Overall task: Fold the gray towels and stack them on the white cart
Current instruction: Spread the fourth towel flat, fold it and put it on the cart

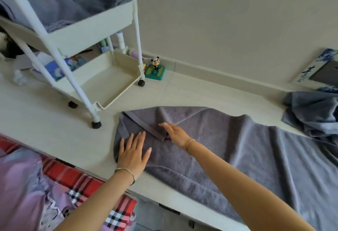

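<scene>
Lower left of the frame, nearest the camera: a lilac garment (20, 185) and a red plaid cloth (76, 181) lie below the edge of the pale tiled floor (54, 121). The left grip (132, 155) (a bare hand, thin bangle at the wrist) lies flat on the left end of the gray towel (237, 148), palm down, fingers straight and slightly spread, holding nothing. The right grip (174, 133) sits just beyond it, at centre frame, fingers straight and held together, resting on the same towel. Its thumb side touches the tip of a folded-over corner flap (146, 123); whether the thumb is tucked under that flap cannot be told. The towel is spread lengthwise on the floor from centre frame to the lower right corner, with long shallow wrinkles along it. A second gray towel (311, 113) lies crumpled at the right edge, touching the far end of the spread one. The white cart (102, 29) stands on black casters at upper left, near the left end of the spread towel but apart from it. Its bottom tray (109, 84) shows bare plastic, while its top tray holds a pile of gray towels (73, 6) (the fold lines are blurred). Behind the cart, against the wall (237, 20), stand several small bottles (120, 40) and a panda figure (155, 70) on a green base. A blue-and-white box (321, 66) leans at the far right.
</scene>
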Demonstrator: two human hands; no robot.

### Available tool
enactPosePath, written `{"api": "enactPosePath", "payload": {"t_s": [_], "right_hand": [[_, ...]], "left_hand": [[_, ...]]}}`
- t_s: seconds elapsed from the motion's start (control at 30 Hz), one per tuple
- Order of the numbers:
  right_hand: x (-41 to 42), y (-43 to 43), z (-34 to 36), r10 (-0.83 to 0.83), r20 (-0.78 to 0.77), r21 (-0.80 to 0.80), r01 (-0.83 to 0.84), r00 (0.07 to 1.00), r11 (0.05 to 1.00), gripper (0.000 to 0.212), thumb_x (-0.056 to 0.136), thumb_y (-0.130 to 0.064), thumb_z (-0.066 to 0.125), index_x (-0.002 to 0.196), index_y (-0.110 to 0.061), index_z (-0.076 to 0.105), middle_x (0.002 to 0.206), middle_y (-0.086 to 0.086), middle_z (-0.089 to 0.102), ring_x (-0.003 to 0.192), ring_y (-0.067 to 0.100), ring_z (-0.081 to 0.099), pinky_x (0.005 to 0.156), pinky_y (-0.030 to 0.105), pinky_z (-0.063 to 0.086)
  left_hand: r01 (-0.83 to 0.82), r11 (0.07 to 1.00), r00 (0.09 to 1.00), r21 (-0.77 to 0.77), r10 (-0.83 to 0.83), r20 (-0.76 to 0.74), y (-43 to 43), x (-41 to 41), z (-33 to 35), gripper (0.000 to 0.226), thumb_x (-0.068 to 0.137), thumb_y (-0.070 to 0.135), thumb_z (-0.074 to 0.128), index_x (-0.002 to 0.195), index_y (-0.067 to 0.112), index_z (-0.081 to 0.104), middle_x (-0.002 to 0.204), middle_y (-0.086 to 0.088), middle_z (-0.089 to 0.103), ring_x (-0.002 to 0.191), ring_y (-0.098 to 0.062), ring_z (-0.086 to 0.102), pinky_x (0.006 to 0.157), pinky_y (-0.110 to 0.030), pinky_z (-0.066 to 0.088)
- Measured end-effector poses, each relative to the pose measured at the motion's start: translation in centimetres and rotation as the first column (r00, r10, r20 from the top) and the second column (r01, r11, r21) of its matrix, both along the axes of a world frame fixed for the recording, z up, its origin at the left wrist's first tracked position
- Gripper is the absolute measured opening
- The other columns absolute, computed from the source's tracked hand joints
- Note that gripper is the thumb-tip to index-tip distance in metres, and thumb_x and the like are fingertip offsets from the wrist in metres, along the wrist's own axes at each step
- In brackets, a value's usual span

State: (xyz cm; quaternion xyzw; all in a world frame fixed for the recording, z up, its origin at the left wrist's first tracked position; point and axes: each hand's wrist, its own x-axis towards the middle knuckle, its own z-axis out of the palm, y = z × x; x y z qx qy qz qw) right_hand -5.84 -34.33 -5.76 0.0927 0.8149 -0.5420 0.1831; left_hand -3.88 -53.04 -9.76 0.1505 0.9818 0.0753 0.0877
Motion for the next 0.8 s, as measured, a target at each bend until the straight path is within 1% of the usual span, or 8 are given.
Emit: {"api": "enactPosePath", "payload": {"t_s": [0.1,0.2,0.3,0.4,0.5,0.57,0.67,0.8], "right_hand": [[-4.1,-0.6,1.3,-0.144,0.119,-0.199,0.166,0.982,0.966,0.045,0.099,-0.038,0.038,0.127,-0.008,0.056,0.103,0.003,0.058,0.086,0.018,0.055,0.072,0.021,0.044],[-8.4,0.2,3.4,-0.266,0.145,-0.548,0.301,0.953,0.780,0.052,0.100,-0.043,0.032,0.142,-0.013,0.036,0.137,0.006,0.048,0.124,0.024,0.049,0.094,0.033,0.044],[-9.9,0.9,4.8,-0.275,0.067,-0.632,0.254,0.959,0.732,0.059,0.099,-0.049,0.029,0.150,-0.023,0.016,0.149,0.002,0.034,0.130,0.025,0.044,0.088,0.036,0.049],[-7.5,0.6,3.9,-0.252,0.001,-0.411,0.230,0.968,0.882,0.049,0.100,-0.040,0.037,0.145,-0.022,0.030,0.148,0.002,0.037,0.128,0.025,0.045,0.103,0.043,0.041],[-3.2,0.1,2.0,-0.028,-0.030,-0.068,0.026,0.999,0.997,0.034,0.099,-0.034,0.041,0.125,-0.016,0.055,0.127,0.005,0.058,0.108,0.021,0.059,0.094,0.037,0.050],[-0.2,-0.6,1.4,0.117,0.015,0.058,-0.118,0.993,0.991,0.032,0.100,-0.032,0.039,0.114,-0.013,0.060,0.108,0.003,0.065,0.094,0.019,0.062,0.088,0.035,0.053],[3.4,-1.3,1.3,0.279,0.129,0.164,-0.298,0.952,0.940,0.039,0.101,-0.035,0.034,0.110,-0.009,0.061,0.098,0.003,0.066,0.082,0.016,0.060,0.079,0.027,0.050],[6.1,-1.6,2.1,0.440,0.237,0.424,-0.500,0.866,0.755,0.043,0.099,-0.047,0.033,0.107,-0.013,0.058,0.104,0.004,0.063,0.091,0.018,0.060,0.090,0.034,0.048]], "left_hand": [[0.016,1.000,1.000,-0.009,-0.016,0.008,-1.3,-0.1,0.0,0.077,0.093,0.057,-0.004,0.140,0.018,0.043,0.139,-0.004,0.050,0.128,-0.028,0.047,0.105,-0.053,0.034],[-0.015,0.997,0.999,-0.073,0.019,0.049,-2.4,-0.9,0.3,0.072,0.096,0.053,0.003,0.127,0.020,0.058,0.127,-0.004,0.060,0.118,-0.029,0.056,0.093,-0.054,0.047],[-0.028,0.998,1.000,-0.051,0.029,0.008,-3.7,-1.5,0.3,0.066,0.092,0.053,0.014,0.126,0.018,0.059,0.132,-0.006,0.056,0.124,-0.031,0.051,0.095,-0.056,0.044],[-0.045,0.999,0.999,-0.018,0.045,0.013,-4.5,-1.6,0.3,0.080,0.080,0.059,0.000,0.142,0.025,0.036,0.152,-0.003,0.030,0.141,-0.030,0.022,0.112,-0.053,0.020],[0.008,0.999,1.000,0.031,-0.008,-0.008,-5.2,-1.6,0.2,0.088,0.072,0.072,-0.005,0.146,0.034,0.024,0.156,0.001,0.017,0.144,-0.027,0.010,0.114,-0.047,0.011],[0.120,0.986,0.992,0.119,-0.114,-0.063,-5.6,-1.5,0.2,0.081,0.079,0.077,0.006,0.138,0.035,0.041,0.150,-0.002,0.032,0.140,-0.025,0.022,0.112,-0.048,0.022],[0.328,0.927,0.937,0.182,-0.294,-0.190,-6.1,-1.5,-0.4,0.044,0.092,0.053,0.031,0.107,0.033,0.067,0.132,0.002,0.056,0.128,-0.018,0.034,0.108,-0.040,0.023],[0.244,0.949,0.956,0.202,-0.200,-0.217,-6.8,-1.5,-0.5,0.037,0.090,0.044,0.034,0.095,0.025,0.065,0.126,0.000,0.059,0.125,-0.023,0.045,0.101,-0.033,0.024]]}}
